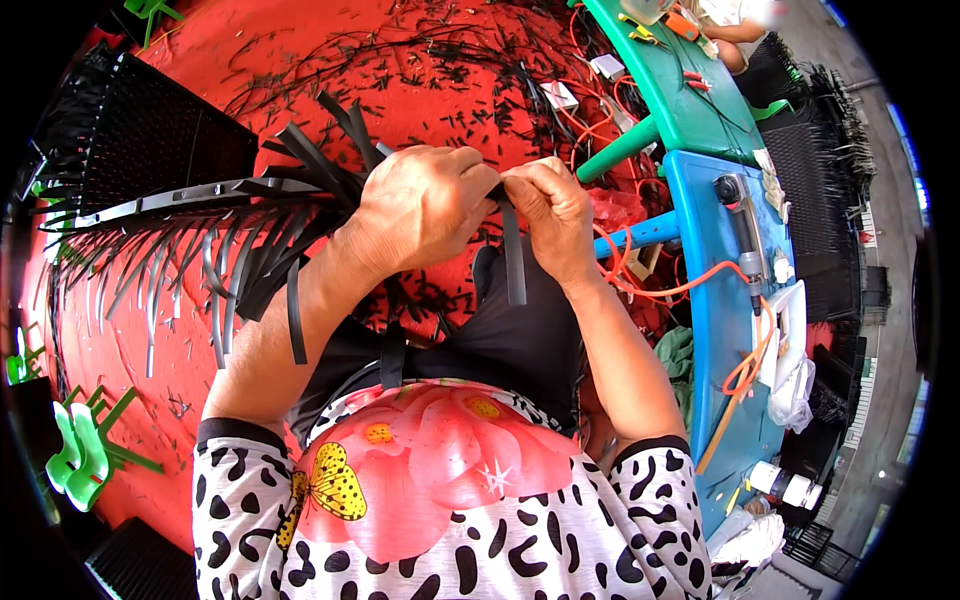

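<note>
My left hand [425,205] is closed around the end of a bundle of flat black plastic strips [315,165], which fan out behind it toward the left. Pinched in my right hand [555,215], its thumb and forefinger close to my left knuckles, is a black strip [514,258] whose loose end hangs down between the hands. A long bar [190,197] runs left from my left hand, with many strips dangling from it. That bar lies along the edge of a black woven panel [150,140]. My fingers hide where the strip meets the work.
Black scraps [460,130] litter the red floor [250,70]. On my right, a blue table [715,420] carries a hand tool [752,265] with an orange hose. Beyond it, a green table [690,115] holds pliers [640,30]. Another person's arm [735,35] shows there. Small green chairs [85,455] stand left.
</note>
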Demonstrator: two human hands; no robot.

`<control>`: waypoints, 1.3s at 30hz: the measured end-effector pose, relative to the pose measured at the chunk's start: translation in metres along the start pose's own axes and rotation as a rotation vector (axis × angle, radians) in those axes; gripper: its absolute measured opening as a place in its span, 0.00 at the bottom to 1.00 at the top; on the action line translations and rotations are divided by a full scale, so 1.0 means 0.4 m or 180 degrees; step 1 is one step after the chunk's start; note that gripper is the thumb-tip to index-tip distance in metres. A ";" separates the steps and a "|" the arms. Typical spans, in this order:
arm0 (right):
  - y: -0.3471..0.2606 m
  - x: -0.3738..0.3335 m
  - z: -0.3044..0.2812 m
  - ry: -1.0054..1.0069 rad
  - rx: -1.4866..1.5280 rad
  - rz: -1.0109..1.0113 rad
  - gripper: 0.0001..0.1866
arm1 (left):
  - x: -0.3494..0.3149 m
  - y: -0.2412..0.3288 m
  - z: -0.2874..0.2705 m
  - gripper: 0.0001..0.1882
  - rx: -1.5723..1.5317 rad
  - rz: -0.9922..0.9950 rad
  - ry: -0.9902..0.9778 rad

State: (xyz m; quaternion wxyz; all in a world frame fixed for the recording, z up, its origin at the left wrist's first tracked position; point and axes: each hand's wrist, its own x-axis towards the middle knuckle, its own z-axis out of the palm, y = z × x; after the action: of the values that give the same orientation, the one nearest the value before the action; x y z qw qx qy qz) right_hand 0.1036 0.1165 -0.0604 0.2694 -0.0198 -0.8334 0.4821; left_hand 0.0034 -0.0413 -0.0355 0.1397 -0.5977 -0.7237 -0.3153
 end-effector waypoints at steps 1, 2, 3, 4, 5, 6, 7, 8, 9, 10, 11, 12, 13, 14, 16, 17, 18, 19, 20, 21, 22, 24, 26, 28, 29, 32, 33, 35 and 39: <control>0.010 -0.002 -0.005 -0.0138 0.0007 0.0061 0.09 | -0.003 -0.002 0.001 0.11 -0.0012 -0.0024 -0.0058; 0.009 -0.004 -0.015 -0.0127 0.0083 0.0133 0.09 | -0.006 -0.004 0.000 0.15 -0.0025 -0.0050 -0.0115; 0.002 -0.007 -0.025 -0.0117 0.0157 0.0205 0.09 | -0.006 -0.002 -0.002 0.14 -0.0047 -0.0057 -0.0105; -0.004 -0.009 -0.036 -0.0116 0.0232 0.0279 0.10 | -0.003 0.000 -0.001 0.14 -0.0069 -0.0071 -0.0092; -0.015 -0.013 -0.052 -0.0009 -0.0005 -0.0062 0.15 | -0.007 0.003 0.001 0.14 -0.0097 -0.0114 -0.0084; -0.046 -0.012 -0.065 0.0051 -0.0474 -0.0582 0.18 | -0.008 0.001 0.003 0.13 -0.0085 -0.0121 -0.0073; -0.078 -0.015 -0.060 0.0040 -0.0699 -0.0901 0.19 | -0.009 0.002 0.005 0.13 -0.0081 -0.0117 -0.0073; -0.101 -0.013 -0.048 0.0053 -0.0938 -0.1217 0.19 | -0.005 0.002 0.005 0.13 -0.0084 -0.0088 -0.0078; -0.108 -0.010 -0.037 -0.0154 -0.1000 -0.1590 0.17 | -0.006 0.007 -0.004 0.12 -0.0109 -0.0150 -0.0165; -0.109 -0.002 -0.029 -0.0365 -0.1125 -0.1921 0.14 | -0.007 0.006 -0.007 0.12 -0.0136 -0.0159 -0.0164; -0.108 -0.002 -0.020 -0.0391 -0.0942 -0.1845 0.11 | -0.008 0.005 -0.009 0.12 -0.0162 -0.0170 -0.0163; -0.105 -0.002 -0.014 -0.0418 -0.0758 -0.1766 0.08 | -0.008 0.005 -0.010 0.12 -0.0188 -0.0181 -0.0163; -0.108 -0.014 -0.014 -0.0369 -0.0167 -0.1226 0.05 | -0.010 0.004 -0.009 0.12 -0.0136 -0.0143 -0.0136; -0.110 -0.026 -0.015 -0.0318 0.0416 -0.0676 0.04 | -0.012 0.004 -0.008 0.13 -0.0084 -0.0108 -0.0109; -0.097 -0.037 -0.008 -0.0194 0.1315 -0.0566 0.09 | -0.016 0.005 -0.007 0.14 0.0005 -0.0044 -0.0057; -0.104 -0.047 -0.005 -0.0154 0.1487 -0.0384 0.11 | -0.018 0.003 -0.008 0.15 0.0017 -0.0015 -0.0054; -0.110 -0.052 -0.002 -0.0113 0.1658 -0.0200 0.12 | -0.020 0.000 -0.008 0.14 0.0012 -0.0011 -0.0052; -0.109 -0.054 -0.002 -0.0124 0.1710 -0.0162 0.12 | -0.022 0.000 -0.005 0.14 -0.0002 -0.0012 -0.0036; -0.108 -0.056 -0.002 -0.0135 0.1761 -0.0124 0.13 | -0.023 -0.001 -0.003 0.14 -0.0016 -0.0013 -0.0021; -0.108 -0.058 -0.001 -0.0146 0.1813 -0.0084 0.13 | -0.025 0.000 -0.003 0.13 -0.0001 -0.0018 -0.0012; -0.110 -0.060 0.000 -0.0129 0.1806 -0.0070 0.13 | -0.026 0.002 -0.003 0.13 0.0013 -0.0022 0.0003; -0.118 -0.066 0.005 -0.0096 0.1793 -0.0045 0.13 | -0.028 0.006 -0.003 0.12 0.0029 0.0001 0.0039; -0.126 -0.071 0.010 -0.0028 0.1837 -0.0020 0.13 | -0.026 0.005 -0.004 0.11 0.0060 0.0065 0.0110; -0.131 -0.076 0.013 0.0008 0.1861 -0.0006 0.13 | -0.030 0.005 0.002 0.10 0.0100 0.0062 0.0209; -0.135 -0.074 0.013 0.0006 0.1818 -0.0018 0.13 | -0.031 0.004 0.004 0.10 0.0125 0.0066 0.0261; -0.144 -0.068 0.011 -0.0073 0.1769 -0.0013 0.13 | -0.036 0.003 0.011 0.10 0.0179 0.0064 0.0334; -0.148 -0.063 0.007 -0.0062 0.1646 0.0015 0.14 | -0.033 0.002 0.014 0.10 0.0193 0.0084 0.0371; -0.164 -0.049 -0.003 -0.0192 0.1392 0.0177 0.14 | -0.035 0.002 0.017 0.11 0.0211 0.0116 0.0400; -0.185 -0.002 -0.010 -0.0395 0.0890 0.0345 0.17 | -0.042 0.007 0.020 0.11 0.0236 0.0108 0.0477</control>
State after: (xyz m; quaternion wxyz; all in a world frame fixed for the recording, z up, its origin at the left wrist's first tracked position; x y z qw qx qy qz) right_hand 0.1230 0.0800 0.0013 0.1911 0.0027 -0.7710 0.6075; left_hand 0.0114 -0.0492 -0.0506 0.2208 -0.5790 -0.7122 -0.3298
